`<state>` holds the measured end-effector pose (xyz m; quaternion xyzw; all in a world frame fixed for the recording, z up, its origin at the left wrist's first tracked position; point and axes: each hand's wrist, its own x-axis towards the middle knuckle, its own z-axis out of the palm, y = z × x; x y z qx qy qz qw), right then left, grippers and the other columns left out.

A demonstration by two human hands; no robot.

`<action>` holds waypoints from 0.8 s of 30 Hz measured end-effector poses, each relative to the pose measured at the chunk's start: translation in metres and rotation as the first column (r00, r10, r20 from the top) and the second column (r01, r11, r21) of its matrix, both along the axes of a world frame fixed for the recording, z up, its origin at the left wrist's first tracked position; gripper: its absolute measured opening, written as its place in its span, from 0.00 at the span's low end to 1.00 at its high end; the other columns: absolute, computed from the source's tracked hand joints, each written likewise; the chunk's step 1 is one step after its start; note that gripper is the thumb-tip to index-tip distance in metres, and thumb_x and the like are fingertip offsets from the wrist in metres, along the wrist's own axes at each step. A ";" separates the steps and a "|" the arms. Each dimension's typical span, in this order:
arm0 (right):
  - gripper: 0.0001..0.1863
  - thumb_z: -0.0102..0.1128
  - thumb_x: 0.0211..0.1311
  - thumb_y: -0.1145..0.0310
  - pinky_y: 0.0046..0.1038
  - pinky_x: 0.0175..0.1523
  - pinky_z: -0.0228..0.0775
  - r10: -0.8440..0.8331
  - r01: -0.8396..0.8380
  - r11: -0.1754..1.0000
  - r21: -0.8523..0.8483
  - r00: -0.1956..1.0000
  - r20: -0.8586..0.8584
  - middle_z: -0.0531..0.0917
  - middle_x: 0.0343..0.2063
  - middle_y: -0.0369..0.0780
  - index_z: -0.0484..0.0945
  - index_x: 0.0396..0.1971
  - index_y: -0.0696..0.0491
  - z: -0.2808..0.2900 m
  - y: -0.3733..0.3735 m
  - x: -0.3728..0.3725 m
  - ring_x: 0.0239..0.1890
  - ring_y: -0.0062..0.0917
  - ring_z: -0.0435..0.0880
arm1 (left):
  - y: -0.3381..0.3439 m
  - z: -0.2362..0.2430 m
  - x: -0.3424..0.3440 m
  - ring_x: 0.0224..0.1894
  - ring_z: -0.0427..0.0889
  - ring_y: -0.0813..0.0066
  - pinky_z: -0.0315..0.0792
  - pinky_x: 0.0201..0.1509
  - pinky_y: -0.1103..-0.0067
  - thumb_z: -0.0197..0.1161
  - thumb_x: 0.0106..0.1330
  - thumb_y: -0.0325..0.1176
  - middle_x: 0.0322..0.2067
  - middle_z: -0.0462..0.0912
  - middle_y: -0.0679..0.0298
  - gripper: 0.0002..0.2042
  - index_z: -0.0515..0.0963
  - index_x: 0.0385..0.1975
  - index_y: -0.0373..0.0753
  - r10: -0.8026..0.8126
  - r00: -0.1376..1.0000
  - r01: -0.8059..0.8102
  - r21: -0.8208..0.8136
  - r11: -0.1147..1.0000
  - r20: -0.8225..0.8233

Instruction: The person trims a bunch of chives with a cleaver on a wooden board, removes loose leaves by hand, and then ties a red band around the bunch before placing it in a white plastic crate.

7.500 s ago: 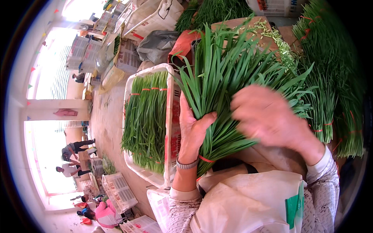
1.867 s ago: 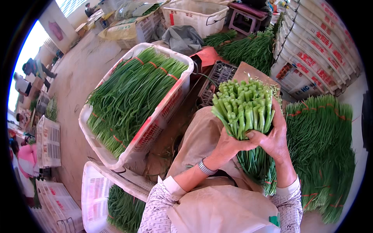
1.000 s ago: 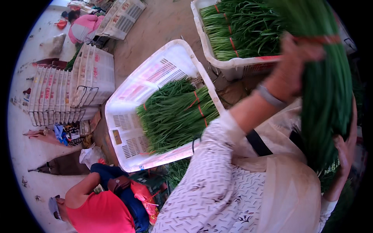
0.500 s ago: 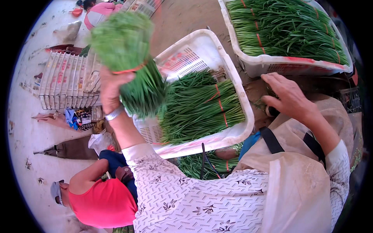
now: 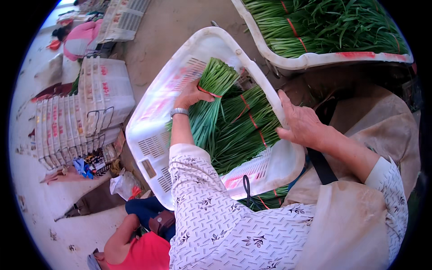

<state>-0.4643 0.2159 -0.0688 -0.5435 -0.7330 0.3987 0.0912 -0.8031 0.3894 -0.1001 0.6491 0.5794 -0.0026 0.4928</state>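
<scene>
My left hand (image 5: 191,94) is closed around a banded bundle of garlic chives (image 5: 218,77), holding it inside a white plastic crate (image 5: 155,105). The bundle's pale cut ends point away from me, and its dark leaf tips hang toward me. Several other chives bundles (image 5: 254,119) with red bands lie along the right side of this crate, partly beneath the held one. At the crate's right rim, my right hand (image 5: 303,122) grips the edge, its thumb nearer to me and its fingers farther along.
A second white crate (image 5: 310,59), full of banded chives, stands at the far right. Stacked white crates (image 5: 105,90) are on the left. Someone in a red top (image 5: 144,252) sits at lower left; another person in pink (image 5: 81,40) is farther off. More chives (image 5: 265,200) lie below the crate.
My left hand has brought the chives bundle down from the upper left into the crate. My right hand has come onto the crate's rim. The crate now appears tilted and turned.
</scene>
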 end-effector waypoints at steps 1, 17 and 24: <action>0.49 0.62 0.49 0.60 0.46 0.42 0.75 -0.015 0.016 0.999 0.044 0.999 -0.037 0.81 0.35 0.59 0.48 0.65 0.72 0.000 -0.001 0.000 0.34 0.52 0.82 | 0.007 -0.010 0.001 0.48 0.79 0.73 0.68 0.59 0.78 0.76 0.37 0.25 0.44 0.84 0.62 0.33 0.76 0.51 0.34 -0.029 1.000 0.029 0.005 1.000 -0.008; 0.49 0.64 0.47 0.63 0.41 0.40 0.73 -0.018 0.021 0.999 0.037 0.996 -0.089 0.81 0.26 0.54 0.49 0.64 0.71 0.001 0.001 0.002 0.30 0.48 0.81 | 0.027 -0.144 0.020 0.65 0.67 0.56 0.52 0.68 0.52 0.78 0.29 0.59 0.62 0.72 0.59 0.56 0.65 0.67 0.48 -0.171 0.842 0.301 0.183 0.936 -0.512; 0.50 0.66 0.45 0.65 0.40 0.40 0.73 -0.027 0.042 0.995 0.090 0.988 -0.154 0.81 0.26 0.53 0.48 0.65 0.69 -0.007 -0.002 0.004 0.31 0.47 0.81 | 0.009 -0.158 0.033 0.59 0.73 0.56 0.61 0.62 0.53 0.79 0.28 0.52 0.54 0.78 0.62 0.49 0.70 0.61 0.51 -0.108 0.723 0.425 0.316 0.848 -0.683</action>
